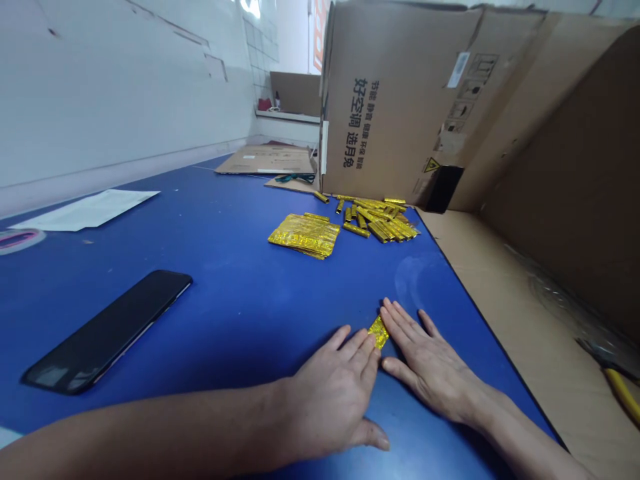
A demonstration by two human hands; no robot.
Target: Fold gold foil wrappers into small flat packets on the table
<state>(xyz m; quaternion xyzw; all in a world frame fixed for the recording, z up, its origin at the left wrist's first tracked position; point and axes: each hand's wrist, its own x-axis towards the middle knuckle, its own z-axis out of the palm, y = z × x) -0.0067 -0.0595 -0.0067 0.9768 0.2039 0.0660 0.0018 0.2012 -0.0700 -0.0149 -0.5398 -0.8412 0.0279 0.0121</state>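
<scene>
A small piece of gold foil (379, 332) lies on the blue table between my hands, partly hidden under the fingertips. My left hand (335, 387) is stretched flat, palm down, its fingers resting on the foil's left side. From the right, my right hand (425, 357) presses flat with its fingers on the foil's other edge and its thumb spread apart. Farther off sits a stack of flat gold foil sheets (305, 233). To the right of that stack is a heap of gold foil strips or rolled pieces (383, 217).
A black phone (110, 330) lies on the left of the blue table (235, 287). Beyond it are a white paper (87, 210) and a roll of tape (20, 241). A large cardboard box (400, 87) stands at the back right. Yellow-handled pliers (620, 393) lie at far right.
</scene>
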